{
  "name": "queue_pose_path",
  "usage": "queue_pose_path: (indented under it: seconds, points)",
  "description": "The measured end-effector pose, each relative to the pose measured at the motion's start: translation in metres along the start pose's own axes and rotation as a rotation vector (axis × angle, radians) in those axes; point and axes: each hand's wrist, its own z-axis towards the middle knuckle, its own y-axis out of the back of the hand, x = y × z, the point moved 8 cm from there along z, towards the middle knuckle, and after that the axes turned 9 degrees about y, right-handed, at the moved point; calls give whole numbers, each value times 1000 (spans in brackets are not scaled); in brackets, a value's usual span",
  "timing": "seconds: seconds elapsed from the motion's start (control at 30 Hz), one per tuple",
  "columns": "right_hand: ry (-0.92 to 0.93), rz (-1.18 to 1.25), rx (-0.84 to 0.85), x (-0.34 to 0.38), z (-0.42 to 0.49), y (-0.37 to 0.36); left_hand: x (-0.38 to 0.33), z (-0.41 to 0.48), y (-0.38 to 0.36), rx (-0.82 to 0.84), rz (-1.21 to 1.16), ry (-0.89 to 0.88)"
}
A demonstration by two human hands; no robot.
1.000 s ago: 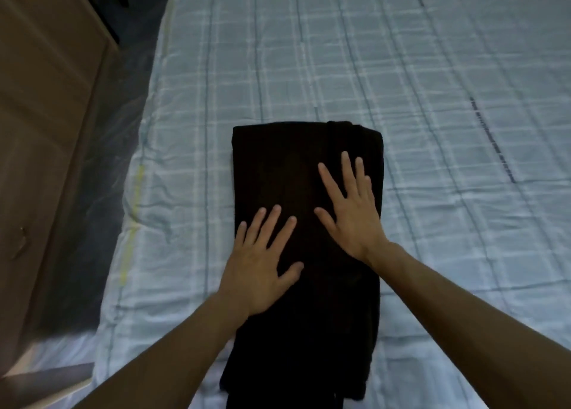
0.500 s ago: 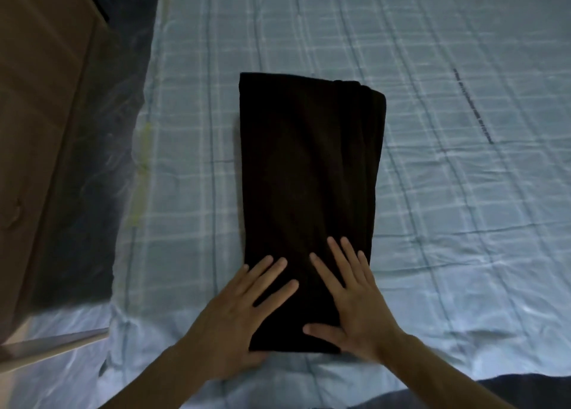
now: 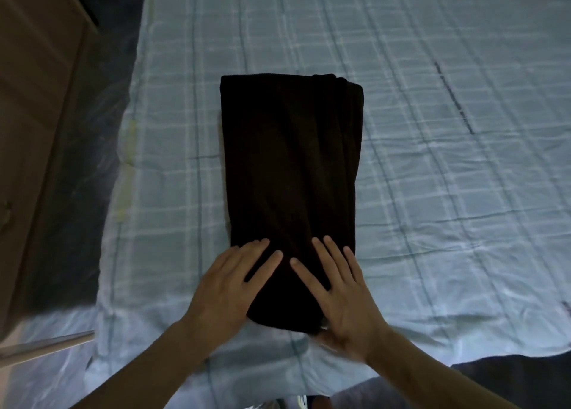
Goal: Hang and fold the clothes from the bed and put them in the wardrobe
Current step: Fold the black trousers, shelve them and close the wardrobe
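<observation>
Here, the left hand lies flat, fingers straight and spread, on the near left corner of the folded dark brown, almost black fabric garment, with its palm overhanging the left edge onto the sheet. Just beside it, the right hand presses the near right corner the same way, fingers straight and fanned on top. Its thumb is blurred at the near hem, and whether it tucks under the cloth cannot be told. Neither hand visibly curls round anything. From the hands the garment runs straight away, a long rectangle with its long axis pointing up the bed. Its far end shows stacked, rounded folds at the right corner, but the fabric is so dark that seams and garment type are hard to make out. It lies on the pale blue checked bedsheet, which spreads out around the hands. Well to the left of the hands stands a brown wooden cabinet front, cut off by the frame. Below the right forearm a dark grey cloth is cut off at the bottom edge.
</observation>
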Motion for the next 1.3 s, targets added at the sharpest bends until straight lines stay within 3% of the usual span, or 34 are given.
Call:
queue_pose_path:
  seconds: [0.2,0.4,0.53,0.67,0.77,0.87,1.0,1.1,1.2,1.3]
  points:
    - [-32,13,-216,-11,7,8,3,15,12,26,-29,40]
    - [-36,86,-325,-19,12,36,-1,29,32,38,-103,116]
    - [-19,154,-218,-18,5,70,-12,29,55,103,-125,134]
    - [12,326,31,-5,-28,82,-47,9,73,329,-163,25]
    - [58,476,130,1,-34,98,-60,6,90,466,-252,43]
    - [20,623,32,-20,-5,141,-37,42,127,347,-540,193]
    - [-206,831,-334,-75,38,197,18,98,159,7,-869,462]
    - [-345,822,-589,-110,73,216,45,136,153,-148,-1027,671]
    - [-480,792,-668,-140,108,208,69,171,141,-245,-1012,811]
    - [-611,814,-606,-169,140,197,87,207,125,-277,-867,854]
